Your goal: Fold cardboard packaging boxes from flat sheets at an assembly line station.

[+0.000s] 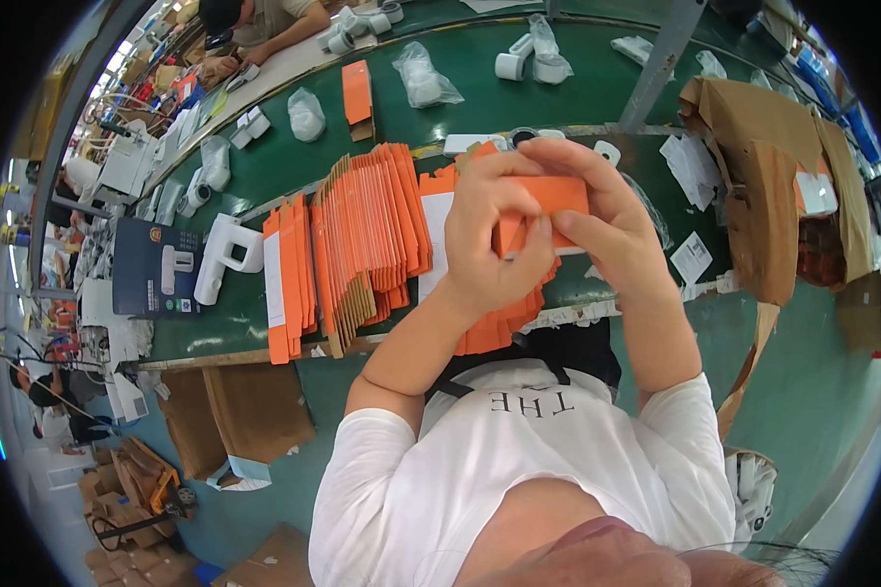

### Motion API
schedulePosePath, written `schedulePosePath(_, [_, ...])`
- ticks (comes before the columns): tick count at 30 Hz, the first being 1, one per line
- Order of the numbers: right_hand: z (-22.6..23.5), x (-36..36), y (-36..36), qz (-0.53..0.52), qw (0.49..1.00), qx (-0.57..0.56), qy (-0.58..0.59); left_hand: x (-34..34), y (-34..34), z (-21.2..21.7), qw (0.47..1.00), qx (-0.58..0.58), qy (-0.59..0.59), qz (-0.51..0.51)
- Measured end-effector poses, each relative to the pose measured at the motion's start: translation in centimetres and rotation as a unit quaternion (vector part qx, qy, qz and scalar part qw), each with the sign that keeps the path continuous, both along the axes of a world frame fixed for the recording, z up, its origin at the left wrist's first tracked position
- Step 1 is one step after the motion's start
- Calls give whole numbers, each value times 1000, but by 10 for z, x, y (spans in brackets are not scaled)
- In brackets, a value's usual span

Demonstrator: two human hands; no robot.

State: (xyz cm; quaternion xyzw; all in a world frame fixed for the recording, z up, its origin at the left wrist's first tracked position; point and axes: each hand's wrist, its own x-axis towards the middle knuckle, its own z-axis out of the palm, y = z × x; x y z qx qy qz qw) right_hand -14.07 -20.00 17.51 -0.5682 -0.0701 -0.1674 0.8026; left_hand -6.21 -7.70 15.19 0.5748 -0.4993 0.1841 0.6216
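Over the near edge of the green bench, both hands are closed around a small orange cardboard box (pixel 561 194). My left hand (pixel 494 235) grips its left end with bent fingers. My right hand (pixel 617 220) curls over its right end, its thumb pressed on the orange face. The fingers hide much of the box, so I cannot tell whether its flaps are closed. A row of flat, folded orange cartons (pixel 367 240) leans on the bench to the left. More orange cartons (pixel 499 323) lie below my hands.
A white handheld device (pixel 227 256) lies beside a dark blue printed box (pixel 157 269). Farther back are bagged white parts (pixel 426 78) and an orange carton (pixel 358 98). A torn brown carton (pixel 754 166) stands right, near a metal post (pixel 661 68). A co-worker (pixel 264 29) sits across the bench.
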Motion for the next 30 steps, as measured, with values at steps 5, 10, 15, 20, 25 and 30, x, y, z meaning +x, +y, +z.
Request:
schedulePosePath(5, [-4, 8, -5, -9, 997, -62, 36, -9, -8, 10, 967, 81, 235, -49])
schedulePosePath(10, [2, -1, -14, -37, 998, 45, 9, -12, -20, 16, 988, 134, 60, -45])
schedulePosePath(15, [-12, -7, -50, 101, 985, -22, -134, 14, -10, 8, 969, 191, -154, -19])
schedulePosePath(20, [29, -61, -73, 284, 870, -257, -310, 61, 14, 1, 985, -25, 155, 64])
schedulePosePath(25, [-19, -40, -125, 216, 930, -126, -269, 78, 4, -18, 880, -114, 460, -12])
schedulePosePath(30, [-183, 8, -302, -414, 682, -470, 378, 65, -14, -36, 802, -112, 585, -42])
